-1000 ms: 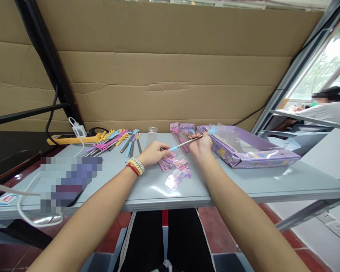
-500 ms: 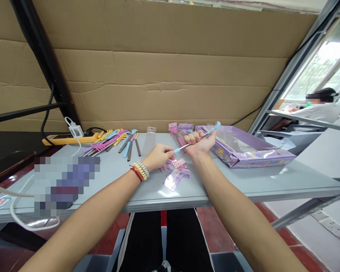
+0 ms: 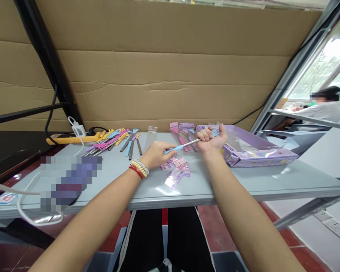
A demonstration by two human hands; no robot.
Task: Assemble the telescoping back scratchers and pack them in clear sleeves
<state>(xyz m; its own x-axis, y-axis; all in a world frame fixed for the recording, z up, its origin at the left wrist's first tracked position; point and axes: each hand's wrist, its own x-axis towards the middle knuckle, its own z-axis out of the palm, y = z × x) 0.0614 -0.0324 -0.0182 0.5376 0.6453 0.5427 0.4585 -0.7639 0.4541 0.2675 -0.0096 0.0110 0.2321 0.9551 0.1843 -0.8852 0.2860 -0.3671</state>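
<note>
A light-blue back scratcher (image 3: 190, 143) with a silver metal rod spans my two hands above the table. My left hand (image 3: 158, 154) is closed around its blue handle end. At the other end, my right hand (image 3: 211, 141) wraps its fingers round the rod just below the blue claw head, palm turned up. Small printed pink and purple cards (image 3: 173, 179) lie beneath, between my forearms. Behind the rod are several back scratchers in clear packs with pink and purple header cards (image 3: 186, 126). A flat clear plastic bag (image 3: 152, 135) lies beyond my left hand.
Several loose coloured back scratchers (image 3: 113, 141) are heaped at the back left, by a yellow device (image 3: 66, 139) and white charger cable. An open purple box (image 3: 263, 158) with clear plastic stands right. A blurred-out object (image 3: 73, 181) lies front left. Another person (image 3: 327, 105) sits far right.
My right hand has moved right along the rod toward the claw head, which now sits at its fingers. More of the blue handle shows at my left hand. The view has shifted slightly.
</note>
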